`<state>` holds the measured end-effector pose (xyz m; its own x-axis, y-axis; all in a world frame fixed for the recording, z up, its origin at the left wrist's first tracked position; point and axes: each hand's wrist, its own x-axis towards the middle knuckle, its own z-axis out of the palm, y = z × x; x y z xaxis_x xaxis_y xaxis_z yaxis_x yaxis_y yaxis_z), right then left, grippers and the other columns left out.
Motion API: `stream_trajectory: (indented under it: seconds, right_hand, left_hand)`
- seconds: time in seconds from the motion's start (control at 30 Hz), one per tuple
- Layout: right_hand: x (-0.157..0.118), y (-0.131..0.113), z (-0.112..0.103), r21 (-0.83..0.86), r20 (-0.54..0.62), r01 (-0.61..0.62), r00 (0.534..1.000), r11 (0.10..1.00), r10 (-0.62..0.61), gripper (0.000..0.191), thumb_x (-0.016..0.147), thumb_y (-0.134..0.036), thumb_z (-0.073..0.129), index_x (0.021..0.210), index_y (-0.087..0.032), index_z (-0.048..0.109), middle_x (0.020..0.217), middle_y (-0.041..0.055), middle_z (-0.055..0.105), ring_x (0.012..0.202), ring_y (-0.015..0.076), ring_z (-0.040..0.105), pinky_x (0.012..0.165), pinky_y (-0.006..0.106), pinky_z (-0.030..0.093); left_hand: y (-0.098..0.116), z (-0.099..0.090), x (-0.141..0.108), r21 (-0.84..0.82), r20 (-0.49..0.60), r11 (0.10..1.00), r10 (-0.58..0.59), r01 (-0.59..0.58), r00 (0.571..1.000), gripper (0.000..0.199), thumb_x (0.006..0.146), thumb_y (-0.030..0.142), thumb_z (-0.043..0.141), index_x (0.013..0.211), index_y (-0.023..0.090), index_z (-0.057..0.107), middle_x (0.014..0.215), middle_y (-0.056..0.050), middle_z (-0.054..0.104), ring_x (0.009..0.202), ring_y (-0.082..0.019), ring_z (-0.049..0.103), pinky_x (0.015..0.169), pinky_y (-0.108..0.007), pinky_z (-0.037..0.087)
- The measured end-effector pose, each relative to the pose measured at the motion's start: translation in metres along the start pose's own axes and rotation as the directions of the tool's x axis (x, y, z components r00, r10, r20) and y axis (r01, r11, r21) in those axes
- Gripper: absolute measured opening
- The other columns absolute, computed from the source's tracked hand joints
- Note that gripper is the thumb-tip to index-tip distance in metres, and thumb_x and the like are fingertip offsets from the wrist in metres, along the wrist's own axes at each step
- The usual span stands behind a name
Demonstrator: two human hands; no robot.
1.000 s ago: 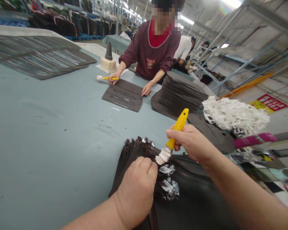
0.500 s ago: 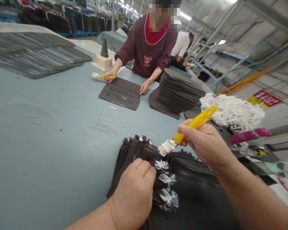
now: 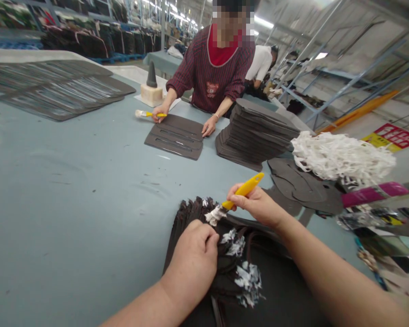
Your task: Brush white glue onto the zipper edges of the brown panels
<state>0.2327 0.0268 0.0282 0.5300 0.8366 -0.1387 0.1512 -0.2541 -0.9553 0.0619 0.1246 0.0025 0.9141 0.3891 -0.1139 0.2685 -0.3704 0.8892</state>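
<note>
My right hand [image 3: 259,204] grips the yellow handle of a paintbrush [image 3: 246,188]. Its white-coated bristles reach the far part of a bundle of dark leather-like pieces [image 3: 279,281]; whether they touch it I cannot tell. On the near left side of that bundle, my left hand [image 3: 192,261] is closed on the layered edges, its fingertips partly hidden. White paste [image 3: 248,277] is smeared in patches along the edges to the right of my left hand.
Across the blue-grey table [image 3: 98,204], a co-worker [image 3: 211,68] holds another yellow brush [image 3: 150,114] over a slotted dark panel [image 3: 173,138]. Beside it stand a panel stack [image 3: 255,134] and white strips [image 3: 341,156]. More panels [image 3: 64,97] lie far left.
My right hand has moved the brush left and down, bringing its bristles closer to my left hand. My left hand keeps its hold on the bundle. The view has shifted slightly.
</note>
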Motion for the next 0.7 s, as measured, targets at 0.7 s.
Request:
stream_trajectory:
  seconds: [0.7]
  right_hand:
    - [-0.007, -0.008, -0.019, 0.262, -0.161, 0.023, 0.987, 0.965, 0.021, 0.024, 0.068, -0.035, 0.070, 0.072, -0.015, 0.058, 0.059, -0.0021, 0.053, 0.056, 0.0108, 0.050, 0.056, 0.024, 0.040]
  left_hand:
    - [0.003, 0.005, -0.015, -0.114, -0.032, 0.993, -0.019, 0.015, 0.999, 0.015, 0.085, 0.019, 0.043, 0.098, 0.020, 0.049, 0.087, -0.003, 0.057, 0.082, -0.017, 0.054, 0.077, -0.033, 0.044]
